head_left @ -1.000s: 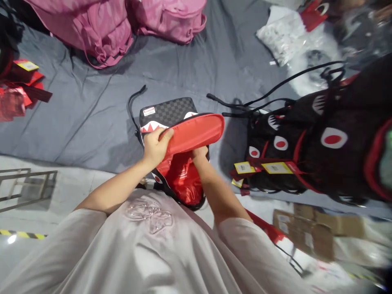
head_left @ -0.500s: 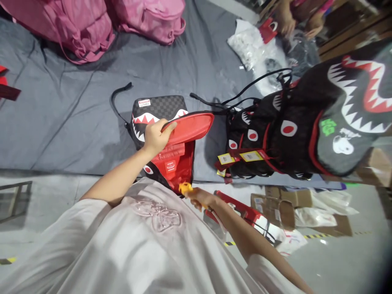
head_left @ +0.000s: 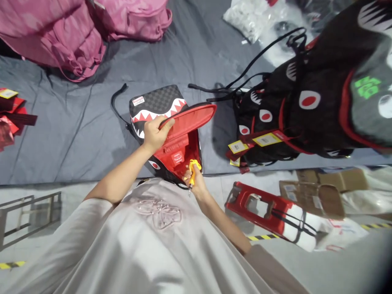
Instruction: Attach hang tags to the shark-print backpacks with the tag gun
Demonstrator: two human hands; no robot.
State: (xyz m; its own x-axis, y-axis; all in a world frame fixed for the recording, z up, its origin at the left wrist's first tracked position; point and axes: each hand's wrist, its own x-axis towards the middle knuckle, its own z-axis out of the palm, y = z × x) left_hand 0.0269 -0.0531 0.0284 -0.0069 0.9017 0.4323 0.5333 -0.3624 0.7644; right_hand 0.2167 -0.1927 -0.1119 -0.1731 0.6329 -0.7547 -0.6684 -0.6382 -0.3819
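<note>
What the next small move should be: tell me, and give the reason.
Probably turn the yellow tool in the right hand so its metal end faces into the black bag: the left hand holds the flap up, the red lining lies exposed, and that end points toward the shirt instead.

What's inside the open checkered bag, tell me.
Red lining and a pale-printed label show inside. The right grip, holding a yellow item, covers part of the opening's near end; whatever lies beneath the raised flap is hidden.
</note>
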